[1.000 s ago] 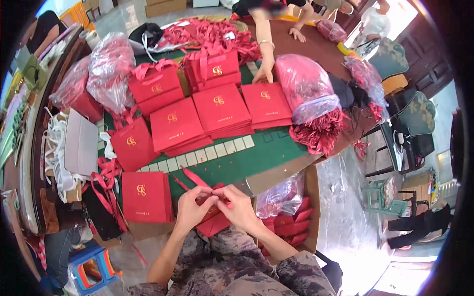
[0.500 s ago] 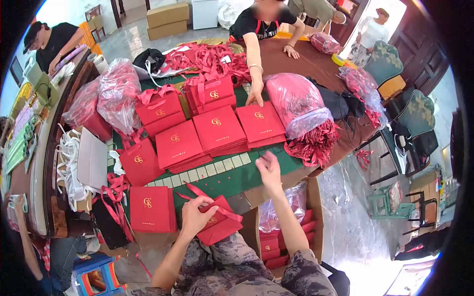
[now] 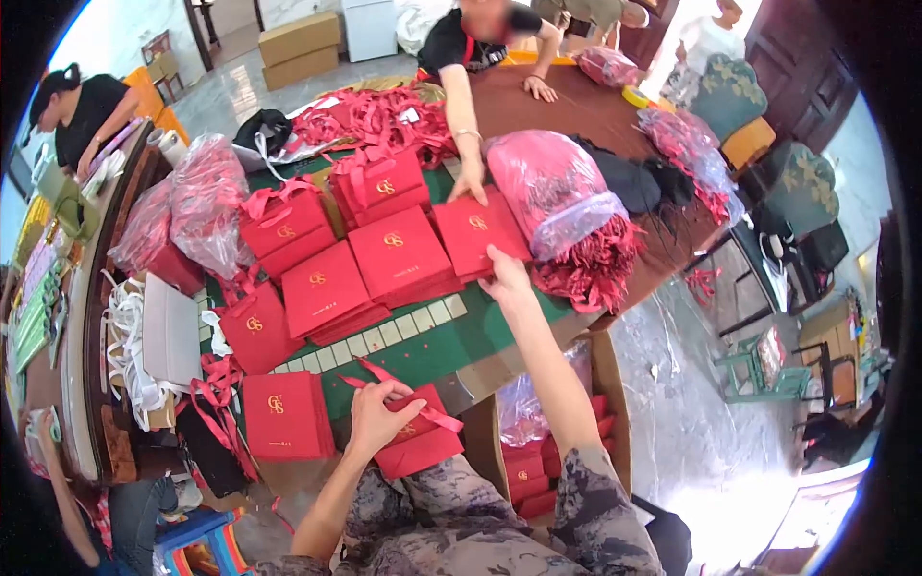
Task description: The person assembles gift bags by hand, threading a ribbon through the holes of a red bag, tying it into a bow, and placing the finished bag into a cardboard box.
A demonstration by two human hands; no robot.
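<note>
My left hand pinches a red paper gift bag with a red ribbon, just above my lap. At the table's right side, my right hand has its thumb on top of the near edge of a flat red gift bag; its other fingers are partly hidden below. A co-worker's hand touches that bag's far edge. Beside it lie stacks of flat red bags with gold lettering, and another stack sits at the near left.
Plastic-wrapped red bundles stand on the table at right, more at left. Red ribbons are heaped at the back. An open carton with red bags is by my right leg. White cords fill a box at left.
My right hand has reached forward from above the table's near edge to the flat bag at right. My left hand keeps hold of its bag. The view has shifted slightly.
</note>
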